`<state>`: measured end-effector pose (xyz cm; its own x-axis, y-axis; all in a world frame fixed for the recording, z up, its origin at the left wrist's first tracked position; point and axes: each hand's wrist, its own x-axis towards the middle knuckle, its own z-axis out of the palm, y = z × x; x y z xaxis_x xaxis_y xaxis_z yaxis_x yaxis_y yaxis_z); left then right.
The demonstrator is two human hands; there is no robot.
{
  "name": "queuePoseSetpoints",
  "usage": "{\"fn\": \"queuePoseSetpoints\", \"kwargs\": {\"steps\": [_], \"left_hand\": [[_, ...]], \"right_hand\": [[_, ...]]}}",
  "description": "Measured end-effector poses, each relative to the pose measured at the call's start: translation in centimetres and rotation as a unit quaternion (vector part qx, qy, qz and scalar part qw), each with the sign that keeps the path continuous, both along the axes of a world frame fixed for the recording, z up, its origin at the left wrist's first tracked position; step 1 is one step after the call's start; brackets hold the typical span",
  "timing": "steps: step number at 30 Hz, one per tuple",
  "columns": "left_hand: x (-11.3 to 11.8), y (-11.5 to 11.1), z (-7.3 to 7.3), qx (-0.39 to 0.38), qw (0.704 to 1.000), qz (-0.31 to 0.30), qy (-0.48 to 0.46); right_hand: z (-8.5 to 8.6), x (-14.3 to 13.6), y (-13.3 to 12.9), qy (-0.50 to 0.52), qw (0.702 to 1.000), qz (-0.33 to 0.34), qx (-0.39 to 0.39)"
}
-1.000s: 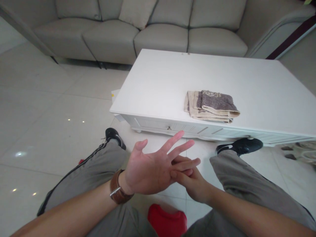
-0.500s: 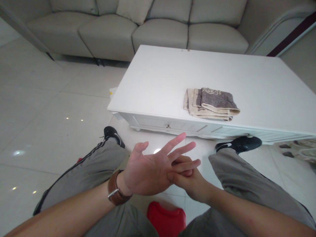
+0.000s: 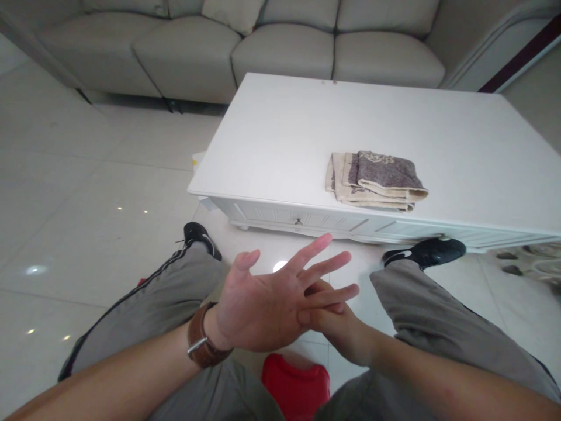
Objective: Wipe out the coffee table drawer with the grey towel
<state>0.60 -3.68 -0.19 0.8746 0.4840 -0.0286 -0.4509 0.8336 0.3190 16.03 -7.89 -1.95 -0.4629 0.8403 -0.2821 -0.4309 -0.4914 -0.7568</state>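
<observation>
My left hand (image 3: 267, 307) is held palm up over the floor between my legs, its thumb and several fingers spread. A brown leather watch strap or band (image 3: 205, 336) circles the left wrist. From the right, my right hand (image 3: 339, 321) closes on the little-finger side of my left hand, thumb pressed on the palm edge. The left little finger is hidden inside that grip. Beyond the hands, a folded brown and cream towel (image 3: 385, 175) lies on the white coffee table (image 3: 280, 140), touched by neither hand.
A grey sofa (image 3: 188, 52) stands behind the table. Drawer fronts with a small knob (image 3: 298, 221) face me. Below my hands is a red plastic seat or stool (image 3: 295, 386). My black shoes (image 3: 199, 237) rest on the tiled floor (image 3: 87, 234), left and right.
The view has tilted slightly, so the table and sofa sit a little higher. Both hands keep the same hold, with hardly any shift.
</observation>
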Motion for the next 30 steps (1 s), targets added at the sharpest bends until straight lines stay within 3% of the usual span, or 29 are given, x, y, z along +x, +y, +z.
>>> {"fn": "queuePoseSetpoints", "kwargs": {"steps": [13, 19, 27, 30], "left_hand": [[0.0, 0.0, -0.2, 0.021, 1.000, 0.012, 0.012], [0.1, 0.0, -0.1, 0.016, 1.000, 0.004, 0.013], [-0.2, 0.0, -0.2, 0.009, 1.000, 0.003, 0.014], [-0.2, 0.0, -0.3, 0.006, 1.000, 0.005, 0.004]], "right_hand": [[0.3, -0.5, -0.2, -0.106, 0.994, -0.004, -0.016], [-0.1, -0.1, -0.3, -0.064, 0.996, 0.044, -0.039], [-0.2, -0.4, -0.4, -0.051, 0.998, 0.012, -0.046], [-0.9, -0.4, -0.5, -0.032, 0.999, 0.006, -0.029]]}}
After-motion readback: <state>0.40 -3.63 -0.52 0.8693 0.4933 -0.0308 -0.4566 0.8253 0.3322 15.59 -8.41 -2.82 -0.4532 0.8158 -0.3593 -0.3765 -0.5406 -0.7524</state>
